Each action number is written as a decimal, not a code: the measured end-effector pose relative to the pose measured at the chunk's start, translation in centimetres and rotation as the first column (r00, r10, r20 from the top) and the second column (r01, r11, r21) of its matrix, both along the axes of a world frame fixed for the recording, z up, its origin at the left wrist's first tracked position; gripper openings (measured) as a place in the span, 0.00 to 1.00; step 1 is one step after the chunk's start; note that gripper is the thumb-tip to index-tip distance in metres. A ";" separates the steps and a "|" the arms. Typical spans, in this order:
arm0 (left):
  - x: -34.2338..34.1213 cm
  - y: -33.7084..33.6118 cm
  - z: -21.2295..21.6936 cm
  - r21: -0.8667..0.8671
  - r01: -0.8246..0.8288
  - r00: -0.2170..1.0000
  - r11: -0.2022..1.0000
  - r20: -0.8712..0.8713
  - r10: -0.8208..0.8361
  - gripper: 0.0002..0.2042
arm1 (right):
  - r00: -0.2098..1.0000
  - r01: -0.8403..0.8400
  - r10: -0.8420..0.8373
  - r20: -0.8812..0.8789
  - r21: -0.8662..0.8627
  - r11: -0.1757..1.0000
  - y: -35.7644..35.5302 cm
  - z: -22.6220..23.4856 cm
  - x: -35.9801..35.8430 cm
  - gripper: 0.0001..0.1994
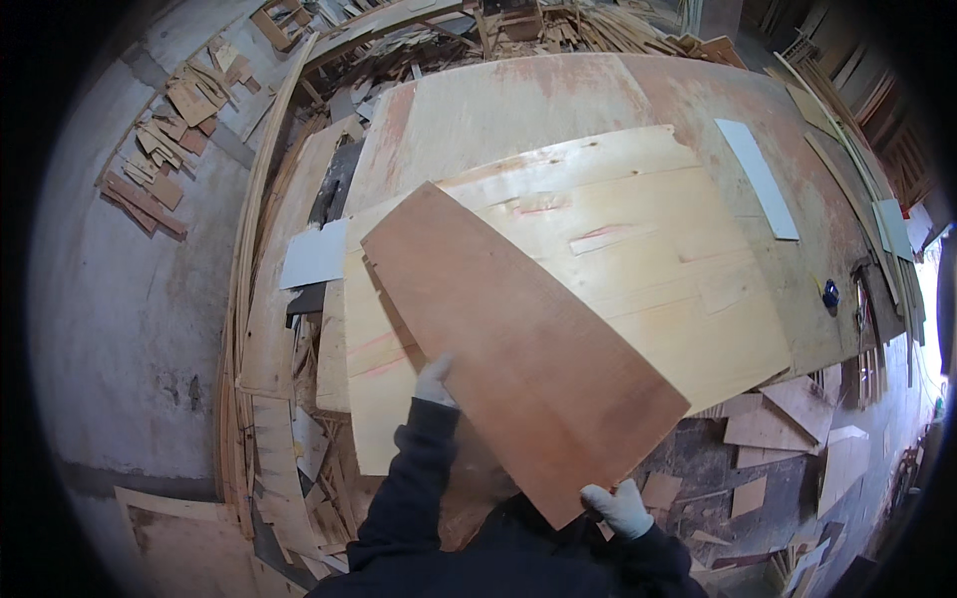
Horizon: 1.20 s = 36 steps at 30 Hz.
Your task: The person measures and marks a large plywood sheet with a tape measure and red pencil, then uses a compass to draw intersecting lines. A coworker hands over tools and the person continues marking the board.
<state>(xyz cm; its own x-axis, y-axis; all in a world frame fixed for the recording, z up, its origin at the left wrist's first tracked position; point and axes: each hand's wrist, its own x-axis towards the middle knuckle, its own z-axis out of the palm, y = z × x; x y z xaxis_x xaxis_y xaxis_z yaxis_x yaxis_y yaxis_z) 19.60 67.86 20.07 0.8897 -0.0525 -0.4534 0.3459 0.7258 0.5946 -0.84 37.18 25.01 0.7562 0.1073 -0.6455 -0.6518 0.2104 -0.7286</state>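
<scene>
A long reddish-brown plywood board [518,349] is held at a slant between my two gloved hands. My left hand [436,382] is closed on its left long edge, the fingers partly out of sight beneath. At the near right corner my right hand [620,508] grips the short end, thumb on top. Below the board lies a large pale plywood sheet [688,249] on the worktable [488,100]. Another brown edge shows under the board's left side; I cannot tell whether it is a second board.
White panels [758,179] lie at the right and at the left [315,254]. A blue tape measure [830,293] sits near the table's right edge. Wood offcuts [778,424] cover the floor at the near right, and more offcuts [159,174] lie at the far left.
</scene>
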 end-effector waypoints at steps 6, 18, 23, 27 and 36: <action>-0.5 14.1 -2.2 0.168 0.098 0.995 0.981 -0.034 -0.093 0.15 | 0.958 0.285 -0.272 -0.092 0.186 0.940 9.6 -1.6 -3.3 0.08; 4.9 36.3 -3.2 0.199 0.229 0.969 0.953 0.048 -0.243 0.22 | 0.924 0.298 -0.266 -0.276 0.082 0.951 33.5 -6.8 0.4 0.13; 7.3 41.1 -5.4 0.272 0.215 0.964 0.938 -0.211 -0.160 0.23 | 0.854 0.359 -0.308 -0.419 0.046 0.932 41.7 -8.1 0.1 0.13; 8.7 42.6 -6.1 0.160 0.233 0.972 0.959 -0.079 -0.223 0.22 | 0.806 0.414 -0.385 -0.450 -0.036 0.910 43.9 -8.2 0.0 0.12; 13.2 46.0 -8.9 0.454 0.386 0.922 0.803 -0.148 -0.359 0.25 | 0.811 0.423 -0.462 -0.358 -0.185 0.887 45.5 -11.2 -1.2 0.14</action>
<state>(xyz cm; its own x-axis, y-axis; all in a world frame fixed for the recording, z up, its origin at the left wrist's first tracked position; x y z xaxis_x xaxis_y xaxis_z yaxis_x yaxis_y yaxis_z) 32.82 113.90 11.13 0.8196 -0.1453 -0.5543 0.5727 0.1759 0.8007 -2.09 82.71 13.81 0.3982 -0.2534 -0.8816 -0.7337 0.4889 -0.4720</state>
